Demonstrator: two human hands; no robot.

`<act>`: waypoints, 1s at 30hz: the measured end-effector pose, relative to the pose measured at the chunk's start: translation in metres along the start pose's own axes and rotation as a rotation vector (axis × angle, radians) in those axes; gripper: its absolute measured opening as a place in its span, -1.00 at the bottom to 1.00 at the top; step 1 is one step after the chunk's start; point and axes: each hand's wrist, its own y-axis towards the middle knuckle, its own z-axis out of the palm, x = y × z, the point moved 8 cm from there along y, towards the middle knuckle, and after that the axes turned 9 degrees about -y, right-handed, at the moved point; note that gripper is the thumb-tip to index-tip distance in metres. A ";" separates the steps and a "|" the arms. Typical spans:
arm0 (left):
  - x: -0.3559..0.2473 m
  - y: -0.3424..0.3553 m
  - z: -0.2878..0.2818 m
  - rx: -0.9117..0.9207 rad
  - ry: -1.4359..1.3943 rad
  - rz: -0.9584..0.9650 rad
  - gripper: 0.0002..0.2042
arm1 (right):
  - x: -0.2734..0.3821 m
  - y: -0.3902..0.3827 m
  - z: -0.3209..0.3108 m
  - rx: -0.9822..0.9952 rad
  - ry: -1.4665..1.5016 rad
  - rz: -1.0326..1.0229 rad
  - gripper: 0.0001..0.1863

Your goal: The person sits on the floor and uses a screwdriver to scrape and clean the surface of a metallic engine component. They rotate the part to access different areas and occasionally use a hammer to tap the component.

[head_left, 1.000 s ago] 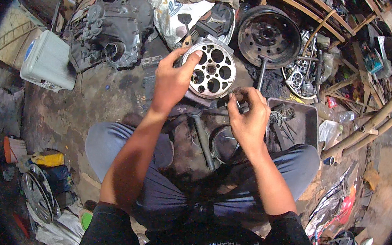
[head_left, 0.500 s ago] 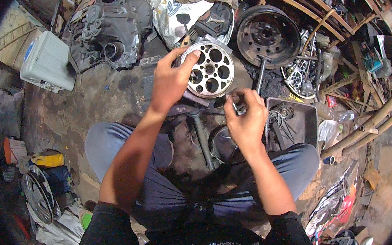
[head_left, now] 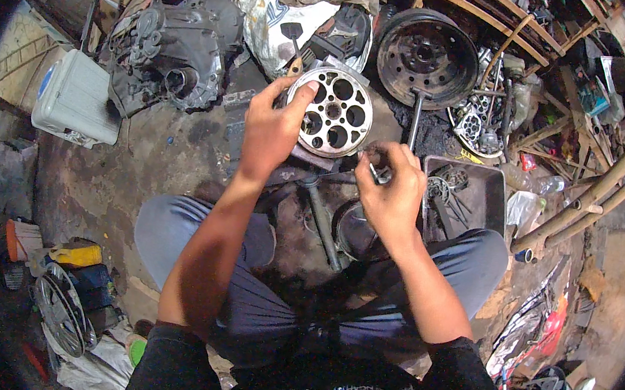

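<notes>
My left hand [head_left: 274, 127] is closed on the edge of a round metal disc [head_left: 333, 110], thumb on its face. Several large round holes ring the disc's toothed centre hole. Just off the disc's lower right rim is my right hand [head_left: 394, 191], its thumb and forefinger pinched together. A bit of shiny metal shows among its curled fingers, too hidden to name. Under the disc is a dark metal block [head_left: 315, 157], mostly covered. A hammer-like tool with a thick metal handle [head_left: 322, 224] lies below it, between my legs.
A large gear housing [head_left: 187, 48] stands at the far left, near a grey plastic box [head_left: 77, 101]. A wheel rim [head_left: 427, 56] holds a metal bar [head_left: 416, 121]. To the right are a tray of metal parts [head_left: 506, 202] and bent wooden poles [head_left: 607, 186].
</notes>
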 end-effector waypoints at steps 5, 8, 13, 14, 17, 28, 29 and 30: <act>0.002 0.001 0.001 0.013 -0.012 0.005 -0.57 | -0.009 0.001 0.002 -0.006 -0.010 0.055 -0.78; 0.003 0.001 -0.002 0.005 -0.004 0.007 -0.57 | 0.001 -0.001 0.002 0.033 -0.006 0.017 -0.78; -0.003 -0.001 0.002 0.006 -0.012 0.024 -0.58 | -0.007 0.000 0.004 0.012 -0.001 0.045 -0.78; -0.002 -0.001 0.001 0.009 -0.010 0.024 -0.58 | -0.007 0.001 0.003 0.006 0.006 0.062 -0.78; -0.001 0.000 0.002 0.013 -0.013 0.022 -0.59 | -0.001 -0.001 0.001 -0.025 0.011 -0.038 -0.78; -0.005 0.000 0.000 0.012 0.037 0.021 -0.52 | -0.001 0.003 -0.005 -0.023 0.148 0.089 -0.83; -0.004 0.000 0.000 0.017 0.040 0.016 -0.52 | 0.001 0.003 -0.005 -0.021 0.149 0.054 -0.82; -0.005 0.001 0.000 0.023 0.042 0.014 -0.53 | 0.001 0.003 -0.003 -0.002 0.154 0.055 -0.82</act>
